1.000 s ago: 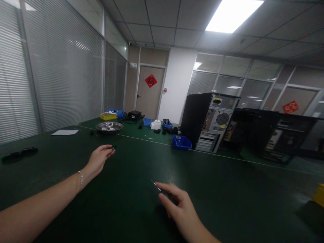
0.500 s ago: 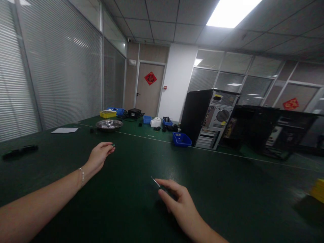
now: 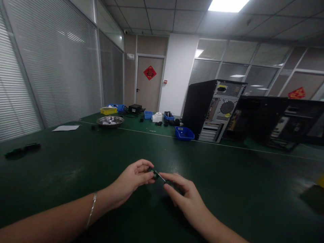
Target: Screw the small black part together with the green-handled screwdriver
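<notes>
In the middle of the head view, my left hand (image 3: 138,175) pinches a small dark-green part (image 3: 155,174) between thumb and fingers. Its exact kind is too small to make out. My right hand (image 3: 183,192), just to the right, is closed around a screwdriver (image 3: 162,177). The thin metal shaft points up and left, and its tip meets or nearly meets the green part; I cannot tell whether it touches. Most of the dark handle is hidden inside my fingers. Both hands are held above the dark green table (image 3: 121,216).
A metal bowl (image 3: 110,125) and white paper (image 3: 66,128) lie at the back left, a long dark object (image 3: 22,150) at far left. A blue bin (image 3: 184,137) stands before a black computer tower (image 3: 199,109). Something yellow (image 3: 321,181) is at the right edge.
My left hand has come right and nearer with the small green part, from near the bowl to the screwdriver tip. My right hand stays almost in place. The view has tilted down slightly.
</notes>
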Tool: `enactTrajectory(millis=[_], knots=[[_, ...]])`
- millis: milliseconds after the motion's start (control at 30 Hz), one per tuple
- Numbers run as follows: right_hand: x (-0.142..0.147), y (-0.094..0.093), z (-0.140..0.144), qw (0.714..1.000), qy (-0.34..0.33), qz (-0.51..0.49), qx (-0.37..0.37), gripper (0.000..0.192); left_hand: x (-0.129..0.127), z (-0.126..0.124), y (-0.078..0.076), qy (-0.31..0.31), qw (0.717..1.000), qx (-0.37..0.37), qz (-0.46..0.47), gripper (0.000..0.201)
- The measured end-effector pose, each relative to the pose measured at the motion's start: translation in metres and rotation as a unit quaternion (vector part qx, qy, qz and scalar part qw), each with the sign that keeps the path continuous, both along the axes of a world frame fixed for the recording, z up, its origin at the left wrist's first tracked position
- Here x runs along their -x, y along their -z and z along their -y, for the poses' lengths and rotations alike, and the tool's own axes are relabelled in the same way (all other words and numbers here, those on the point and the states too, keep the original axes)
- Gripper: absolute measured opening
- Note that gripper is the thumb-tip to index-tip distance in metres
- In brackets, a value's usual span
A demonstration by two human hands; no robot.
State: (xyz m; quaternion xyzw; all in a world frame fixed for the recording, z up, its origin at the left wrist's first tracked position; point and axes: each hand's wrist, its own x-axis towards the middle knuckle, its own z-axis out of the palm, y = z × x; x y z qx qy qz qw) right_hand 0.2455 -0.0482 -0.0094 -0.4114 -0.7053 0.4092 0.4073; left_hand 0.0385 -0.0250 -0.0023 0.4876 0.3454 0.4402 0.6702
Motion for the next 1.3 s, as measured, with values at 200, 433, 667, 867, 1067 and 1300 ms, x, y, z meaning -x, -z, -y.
enactTrajectory(millis=[200,433,667,867,1067,1300], knots=[[0.0017,-0.0067,0.0012,0.998,0.014,0.030,-0.052,0.030,0.0029,-0.0038,0.0000,-0.016,0.999,0.022,0.031,0.020],[0.0012,-0.0029,-0.0017,0.998,0.025,0.042,-0.050,0.030,0.0066,-0.0076,0.0053,-0.012,0.999,0.012,0.042,0.020],[0.0017,-0.0013,-0.0014,0.996,0.020,0.053,-0.063,0.030,0.0035,-0.0049,0.0035,-0.005,1.000,0.010,0.014,0.025],[0.0015,-0.0039,0.0000,0.995,0.017,0.074,-0.067,0.031,0.0036,-0.0035,0.0023,-0.018,1.000,0.001,-0.002,0.025],[0.0031,-0.0080,0.0022,0.995,-0.005,0.085,-0.060,0.030,0.0072,-0.0057,0.0049,-0.008,1.000,0.022,0.020,0.019],[0.0020,-0.0081,0.0039,0.995,-0.015,0.074,-0.063,0.029,0.0105,-0.0080,0.0058,0.031,0.999,0.026,0.030,0.016]])
